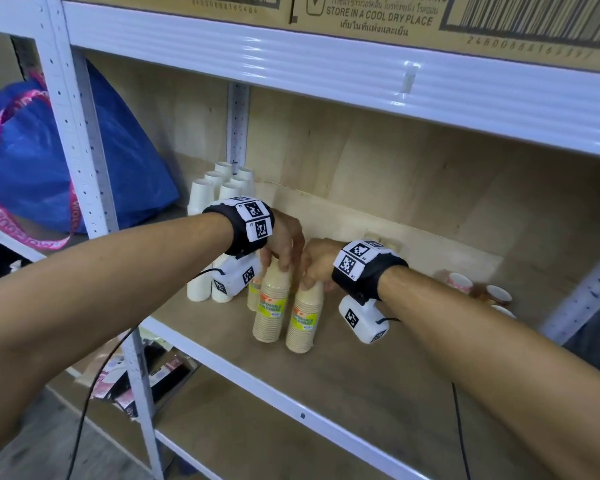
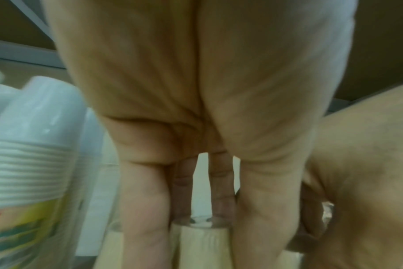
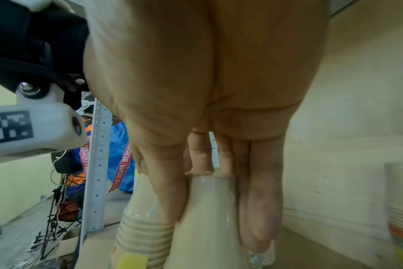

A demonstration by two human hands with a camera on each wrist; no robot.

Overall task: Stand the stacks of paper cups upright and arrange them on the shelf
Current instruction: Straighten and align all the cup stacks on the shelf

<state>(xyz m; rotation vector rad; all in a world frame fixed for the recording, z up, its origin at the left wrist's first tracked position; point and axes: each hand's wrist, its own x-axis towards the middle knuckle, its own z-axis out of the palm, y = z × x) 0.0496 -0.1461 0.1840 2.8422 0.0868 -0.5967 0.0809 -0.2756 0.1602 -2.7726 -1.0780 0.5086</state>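
Here, left hand grip around one tan cup stack, right hand grip around its neighbour, seemingly touching, near shelf front edge.

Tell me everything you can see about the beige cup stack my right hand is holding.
The beige cup stack is a nested column of paper cups in clear wrap, with an orange, yellow and green label on its side. It stands upright, bases up, near the shelf's front edge. The right hand grips its top; a matching stack stands close on its left.
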